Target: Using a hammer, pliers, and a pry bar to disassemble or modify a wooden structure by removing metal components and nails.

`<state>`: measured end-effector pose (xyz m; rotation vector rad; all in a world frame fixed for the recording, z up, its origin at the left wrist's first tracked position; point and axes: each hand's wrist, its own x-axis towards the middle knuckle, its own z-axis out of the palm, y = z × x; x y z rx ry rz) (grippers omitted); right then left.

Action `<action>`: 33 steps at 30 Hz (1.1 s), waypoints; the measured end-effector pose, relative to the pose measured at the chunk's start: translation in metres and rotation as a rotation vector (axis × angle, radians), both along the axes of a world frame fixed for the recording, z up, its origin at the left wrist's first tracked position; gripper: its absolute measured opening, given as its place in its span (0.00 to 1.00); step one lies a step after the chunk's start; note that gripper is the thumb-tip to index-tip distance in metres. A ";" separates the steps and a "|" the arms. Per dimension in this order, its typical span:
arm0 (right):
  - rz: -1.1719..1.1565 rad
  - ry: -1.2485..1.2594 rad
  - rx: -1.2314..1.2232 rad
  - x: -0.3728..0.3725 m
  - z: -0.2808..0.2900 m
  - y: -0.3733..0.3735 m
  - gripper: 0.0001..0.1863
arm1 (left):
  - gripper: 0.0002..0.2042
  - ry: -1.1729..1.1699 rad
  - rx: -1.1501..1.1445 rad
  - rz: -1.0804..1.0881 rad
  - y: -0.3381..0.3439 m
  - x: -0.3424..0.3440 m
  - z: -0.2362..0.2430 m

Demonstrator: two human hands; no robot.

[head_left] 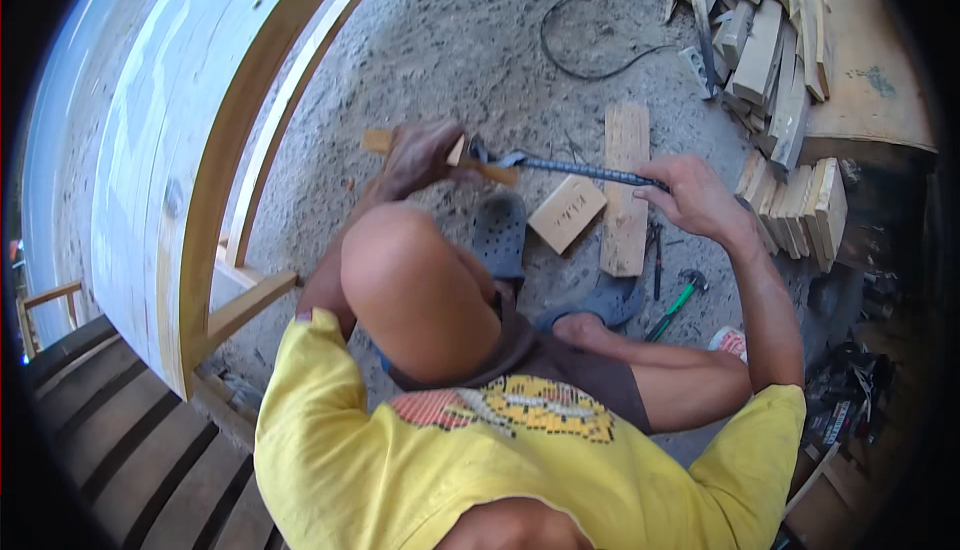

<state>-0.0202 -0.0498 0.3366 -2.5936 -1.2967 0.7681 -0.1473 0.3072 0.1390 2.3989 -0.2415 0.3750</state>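
On the grey ground point(430, 50), between the big wood frame point(185, 170) at its left edge and the wood pile point(765, 50) at its far right corner, I have both hands full. My right hand point(690, 195) is closed around the right end of a dark bar point(590, 171). It looks stiff and a bit heavy, and its bumpy sides should not slip. That far end seems the best place to hold it. My left hand point(425, 155) grips a small wood strip point(376, 140) around its middle. It looks light and hard, and thin enough to split. The bar's bent end is right by it, but I cannot tell if they touch. My knee point(405, 270) is close below my left hand. Under the bar lie a flat board point(627, 135) and a wood block point(567, 214). There is more room ahead, toward the far edge.
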 end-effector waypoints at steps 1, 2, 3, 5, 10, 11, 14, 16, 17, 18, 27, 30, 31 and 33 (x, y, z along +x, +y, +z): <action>0.015 -0.040 0.047 -0.007 0.010 0.000 0.09 | 0.31 0.039 0.027 -0.086 -0.005 0.003 0.000; 0.058 -0.082 0.137 -0.005 0.025 0.002 0.09 | 0.31 0.005 0.034 -0.013 -0.007 0.011 0.001; 0.068 -0.142 0.105 -0.007 0.042 0.000 0.10 | 0.32 -0.029 0.000 -0.037 -0.011 0.017 0.002; 0.049 -0.130 0.025 -0.018 0.068 -0.001 0.10 | 0.35 -0.097 0.003 -0.078 -0.021 0.020 0.004; 0.091 -0.305 -0.182 -0.014 0.074 0.009 0.08 | 0.34 -0.082 -0.192 -0.019 -0.048 0.021 -0.011; 0.088 -0.390 -0.121 -0.011 0.071 0.006 0.08 | 0.34 -0.106 -0.153 -0.029 -0.049 0.024 -0.016; 0.136 -0.267 -0.034 -0.009 0.065 -0.015 0.07 | 0.35 -0.115 -0.041 -0.025 -0.050 0.026 -0.026; 0.208 -0.459 -0.140 -0.005 0.058 -0.028 0.08 | 0.31 -0.072 -0.096 0.005 -0.048 0.027 -0.025; 0.188 -0.382 -0.227 -0.007 0.052 -0.032 0.08 | 0.31 -0.085 -0.088 -0.002 -0.049 0.027 -0.022; 0.177 -0.393 -0.143 -0.011 0.047 -0.034 0.08 | 0.31 -0.056 -0.112 0.011 -0.052 0.022 -0.018; 0.141 -0.424 -0.079 0.002 0.037 -0.047 0.12 | 0.31 0.000 -0.030 -0.077 -0.055 0.050 -0.006; 0.161 -0.358 0.051 0.002 0.021 -0.058 0.12 | 0.32 0.045 -0.179 0.017 -0.049 0.043 -0.013; 0.158 -0.352 0.126 0.004 0.018 -0.063 0.11 | 0.32 -0.157 -0.162 -0.198 -0.052 0.041 -0.015; 0.111 -0.249 0.134 -0.004 0.007 -0.070 0.11 | 0.32 -0.125 -0.056 -0.173 -0.057 0.044 -0.012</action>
